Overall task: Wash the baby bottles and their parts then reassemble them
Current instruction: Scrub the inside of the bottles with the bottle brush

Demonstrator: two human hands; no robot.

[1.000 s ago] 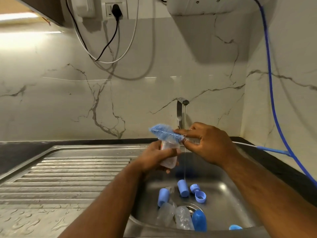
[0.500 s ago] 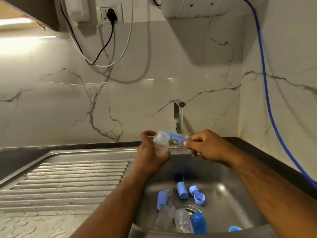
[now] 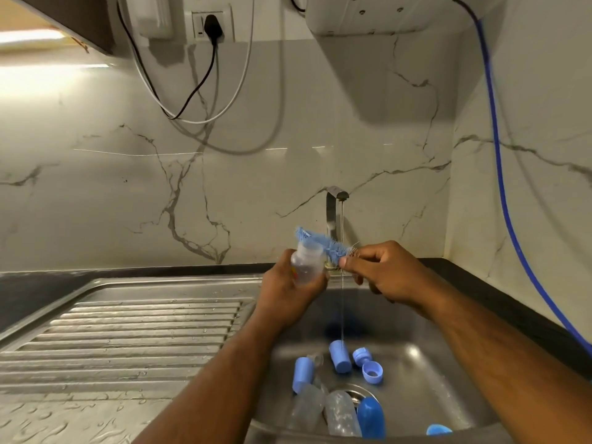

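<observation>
L side: ribbed steel drainboard [image 3: 128, 331], wet, droplets on its near flat part; dark surface [image 3: 32, 283] runs behind it along the marble wall. Up top, wall socket [image 3: 211, 25] w/ black plug; black + white cables loop down from there. Centre: left hand [image 3: 285, 293] grips a small clear bottle [image 3: 306, 264], fingers curled round its body, mouth up, held above the sink basin [image 3: 432, 363]. Blue brush [image 3: 323, 245] lies slantwise at the bottle mouth, bristle tip up-left past the rim, wire end down-right; can't tell if any bristles are inside the neck. Tap [image 3: 333, 213] stands just behind, running: thin water stream [image 3: 342, 299] drops btw the hands into the basin. Right hand [image 3: 384, 270] pinches the brush's wire end w/ thumb + forefinger, other fingers curled under. Basin floor, L to R: blue cap [image 3: 302, 374] beside a small clear part, second blue cap [image 3: 339, 360] where the stream lands, blue collar ring [image 3: 373, 373]. Nearer, round the drain: two clear bottles [image 3: 341, 415] lying down, a darker blue cap [image 3: 371, 418] just R of them, blue bit [image 3: 439, 430] at the front rim. Far R: blue hose [image 3: 499, 187] runs down the side wall.
</observation>
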